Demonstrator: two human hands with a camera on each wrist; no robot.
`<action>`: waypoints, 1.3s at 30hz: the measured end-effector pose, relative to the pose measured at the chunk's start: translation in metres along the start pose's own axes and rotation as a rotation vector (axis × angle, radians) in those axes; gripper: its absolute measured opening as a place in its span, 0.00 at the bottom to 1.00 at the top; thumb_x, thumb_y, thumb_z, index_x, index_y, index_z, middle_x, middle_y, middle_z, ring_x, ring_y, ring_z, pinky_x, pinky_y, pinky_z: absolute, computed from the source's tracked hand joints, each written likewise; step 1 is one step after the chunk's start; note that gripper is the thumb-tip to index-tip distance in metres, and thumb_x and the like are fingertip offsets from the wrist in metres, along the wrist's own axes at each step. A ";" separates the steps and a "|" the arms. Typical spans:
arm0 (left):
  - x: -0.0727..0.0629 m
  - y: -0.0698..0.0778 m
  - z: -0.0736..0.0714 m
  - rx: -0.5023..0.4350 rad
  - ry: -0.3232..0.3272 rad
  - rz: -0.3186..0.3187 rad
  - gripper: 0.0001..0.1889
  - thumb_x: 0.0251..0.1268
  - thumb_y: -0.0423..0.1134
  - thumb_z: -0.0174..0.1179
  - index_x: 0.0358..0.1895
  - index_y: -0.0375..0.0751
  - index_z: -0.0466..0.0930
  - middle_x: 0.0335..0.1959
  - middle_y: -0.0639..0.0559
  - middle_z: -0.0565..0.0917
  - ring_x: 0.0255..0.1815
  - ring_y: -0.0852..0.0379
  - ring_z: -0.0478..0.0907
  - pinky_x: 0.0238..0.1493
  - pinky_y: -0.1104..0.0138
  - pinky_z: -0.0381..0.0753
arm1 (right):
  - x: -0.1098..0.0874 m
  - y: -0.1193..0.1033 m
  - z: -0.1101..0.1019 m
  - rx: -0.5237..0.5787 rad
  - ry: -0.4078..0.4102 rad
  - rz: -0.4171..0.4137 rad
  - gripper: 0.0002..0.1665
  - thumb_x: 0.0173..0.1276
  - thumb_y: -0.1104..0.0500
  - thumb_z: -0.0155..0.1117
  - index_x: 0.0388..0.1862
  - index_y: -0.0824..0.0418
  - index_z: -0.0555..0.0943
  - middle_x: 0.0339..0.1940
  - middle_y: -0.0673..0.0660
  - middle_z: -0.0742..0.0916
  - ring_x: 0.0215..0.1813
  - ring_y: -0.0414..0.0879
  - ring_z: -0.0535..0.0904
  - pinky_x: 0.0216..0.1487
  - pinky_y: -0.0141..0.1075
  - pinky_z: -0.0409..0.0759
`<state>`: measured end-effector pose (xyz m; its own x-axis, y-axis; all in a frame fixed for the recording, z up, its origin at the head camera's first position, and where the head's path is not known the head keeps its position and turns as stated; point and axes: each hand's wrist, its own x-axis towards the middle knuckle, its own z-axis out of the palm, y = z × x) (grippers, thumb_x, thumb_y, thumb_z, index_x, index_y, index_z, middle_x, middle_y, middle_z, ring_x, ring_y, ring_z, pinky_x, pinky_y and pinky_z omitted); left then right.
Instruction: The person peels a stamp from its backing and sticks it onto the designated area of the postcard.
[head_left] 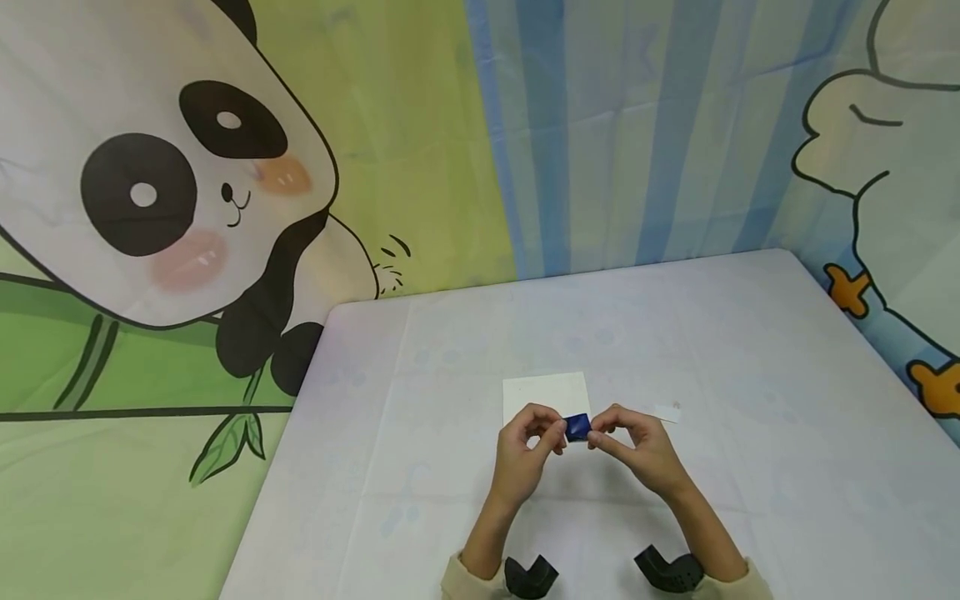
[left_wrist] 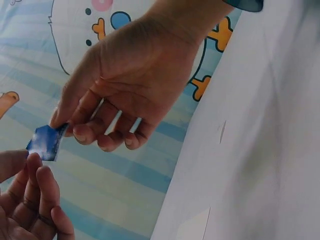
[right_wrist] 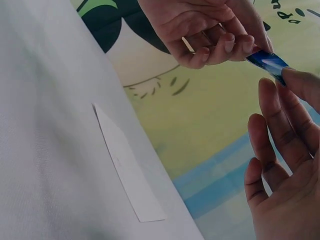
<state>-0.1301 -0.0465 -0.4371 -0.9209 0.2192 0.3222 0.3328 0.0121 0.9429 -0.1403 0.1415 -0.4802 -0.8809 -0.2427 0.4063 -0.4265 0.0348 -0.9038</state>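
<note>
A small, glossy, dark blue square packet (head_left: 577,427) is stretched between the two hands, above the white table. My left hand (head_left: 522,450) pinches its left edge between thumb and fingertips. At the opposite edge, my right hand (head_left: 643,446) pinches it the same way. The left wrist view shows the shiny face of the packet (left_wrist: 46,142), with the right hand (left_wrist: 132,75) above and the left hand (left_wrist: 30,205) at the lower left. Tilted in the right wrist view, the packet (right_wrist: 268,64) spans from the left hand (right_wrist: 207,32) to the right hand (right_wrist: 290,165).
A white rectangular card (head_left: 543,390) lies on the table (head_left: 420,367) just behind the hands. A small white scrap of paper (head_left: 666,413) lies beyond the right hand. Printed cloth with a panda (head_left: 210,167) and blue stripes (head_left: 615,125) hangs behind the table.
</note>
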 end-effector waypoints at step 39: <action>0.101 -0.136 0.001 0.659 0.164 -0.391 0.09 0.48 0.49 0.70 0.22 0.48 0.86 0.17 0.61 0.80 0.18 0.65 0.72 0.19 0.71 0.67 | 0.061 0.085 0.007 -0.625 0.272 0.514 0.09 0.56 0.55 0.68 0.23 0.60 0.83 0.20 0.52 0.83 0.22 0.43 0.73 0.23 0.36 0.66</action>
<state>-0.2680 -0.0252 -0.5329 -0.9972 -0.0670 0.0334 -0.0178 0.6466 0.7626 -0.2292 0.1229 -0.5333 -0.9805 0.1885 0.0562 0.0756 0.6250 -0.7770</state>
